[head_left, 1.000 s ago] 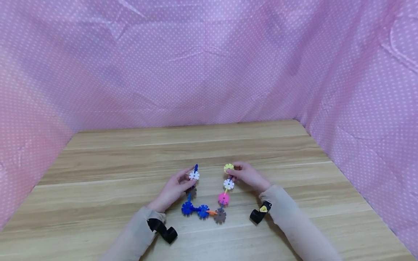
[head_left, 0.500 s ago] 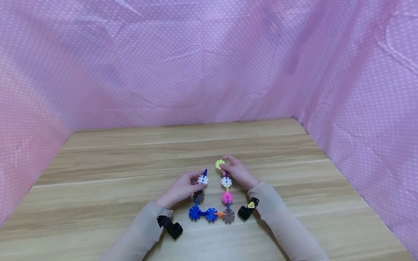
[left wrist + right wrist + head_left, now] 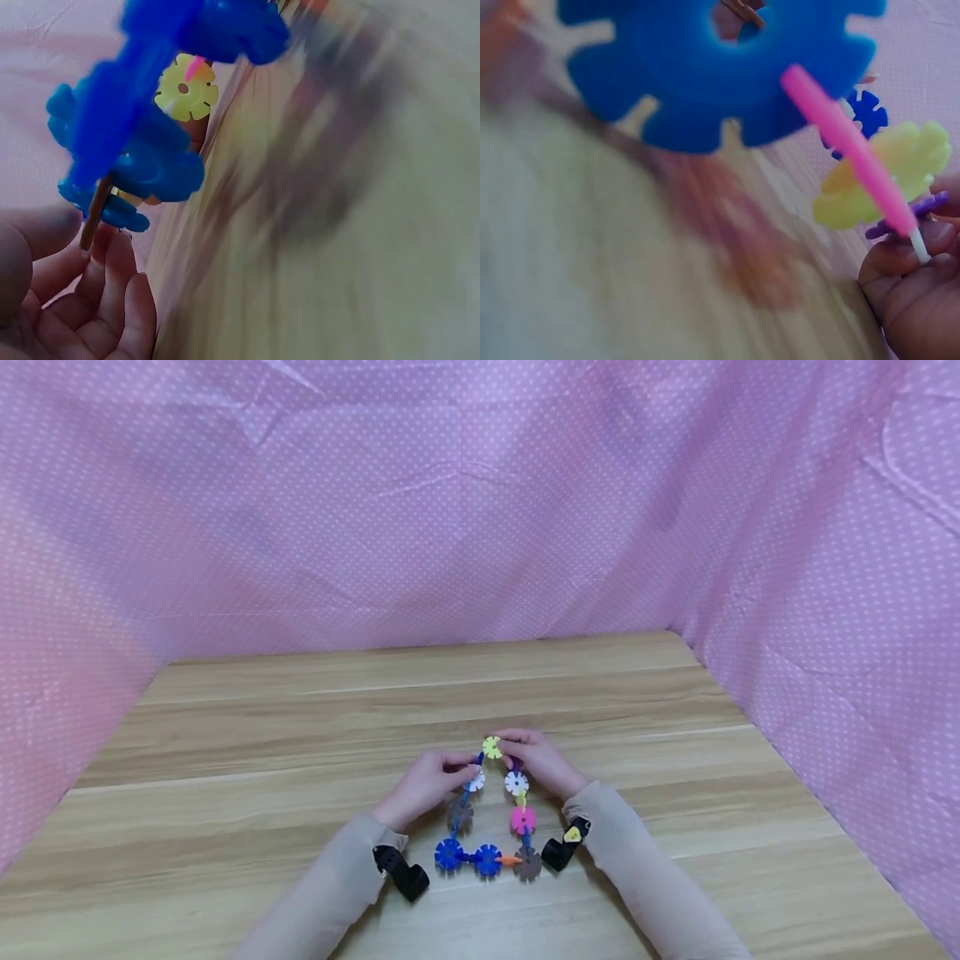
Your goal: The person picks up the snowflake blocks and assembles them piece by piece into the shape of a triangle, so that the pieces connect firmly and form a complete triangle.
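Note:
A chain of slotted plastic snowflake discs, joined at their notches, hangs between both hands above the table. My left hand [image 3: 426, 785] pinches a white disc [image 3: 477, 781] near one end, where a dark blue disc [image 3: 481, 760] stands edge-on. My right hand [image 3: 542, 764] pinches the other end, by a yellow disc [image 3: 491, 747] and a purple disc [image 3: 907, 215]. The two ends are close together; whether they touch I cannot tell. Along the bottom run two blue discs [image 3: 448, 855], an orange one [image 3: 508, 861] and a grey-brown one [image 3: 528, 864]. A pink disc [image 3: 522, 820] sits on the right side.
The wooden table [image 3: 300, 727] lies under the hands. Pink polka-dot cloth [image 3: 465, 527] surrounds its back and sides. Black cameras [image 3: 408, 878] are strapped to both wrists, close beside the chain.
Both hands have come closer together, the right hand moving left and the left hand moving right. The chain's open top has narrowed, with the yellow disc now close to the dark blue end.

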`<state>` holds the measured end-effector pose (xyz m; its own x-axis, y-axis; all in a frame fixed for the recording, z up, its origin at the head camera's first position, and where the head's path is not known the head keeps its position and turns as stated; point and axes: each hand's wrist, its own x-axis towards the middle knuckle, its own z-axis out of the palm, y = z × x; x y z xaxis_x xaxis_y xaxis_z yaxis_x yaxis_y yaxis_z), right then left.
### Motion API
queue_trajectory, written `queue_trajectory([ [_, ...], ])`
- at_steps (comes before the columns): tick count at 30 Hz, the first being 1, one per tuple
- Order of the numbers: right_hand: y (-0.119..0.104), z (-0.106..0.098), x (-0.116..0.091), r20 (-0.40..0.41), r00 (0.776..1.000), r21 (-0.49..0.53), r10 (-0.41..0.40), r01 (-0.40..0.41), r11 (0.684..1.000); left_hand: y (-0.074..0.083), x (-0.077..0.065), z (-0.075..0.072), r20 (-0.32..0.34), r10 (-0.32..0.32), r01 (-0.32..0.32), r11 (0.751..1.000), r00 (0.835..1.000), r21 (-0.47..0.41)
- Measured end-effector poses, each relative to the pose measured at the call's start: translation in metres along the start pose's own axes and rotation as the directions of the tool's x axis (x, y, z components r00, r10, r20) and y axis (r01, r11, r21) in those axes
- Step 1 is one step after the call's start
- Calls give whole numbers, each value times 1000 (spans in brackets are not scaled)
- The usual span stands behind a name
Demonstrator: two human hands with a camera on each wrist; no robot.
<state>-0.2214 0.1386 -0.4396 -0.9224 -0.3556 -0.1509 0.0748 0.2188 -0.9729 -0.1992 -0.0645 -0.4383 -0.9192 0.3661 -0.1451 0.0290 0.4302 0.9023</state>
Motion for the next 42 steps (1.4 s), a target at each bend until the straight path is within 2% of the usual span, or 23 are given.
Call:
queue_trajectory([
  [3,2,1,1,18,1000,0,-4,4,1000,0,0,2,-4,34,-34,999,999,14],
  [12,3,1,-1,-7,1000,-50,-8,8,999,3,0,4,5,50,-50,998,999,37],
  [19,4,4,-1,-49,999,-35,16,-18,999,2,0,6,-12,46,-46,999,999,13],
  [24,3,6,-1,-70,998,-18,1,-2,1000,2,0,7,-31,53,-53,999,998,14],
  [32,4,6,-1,-45,999,-30,-14,13,999,0,1,6,-23,62,-62,998,998,27],
  [42,5,5,1,-57,998,-21,-7,6,1000,2,3,6,-29,43,-43,999,999,4],
])
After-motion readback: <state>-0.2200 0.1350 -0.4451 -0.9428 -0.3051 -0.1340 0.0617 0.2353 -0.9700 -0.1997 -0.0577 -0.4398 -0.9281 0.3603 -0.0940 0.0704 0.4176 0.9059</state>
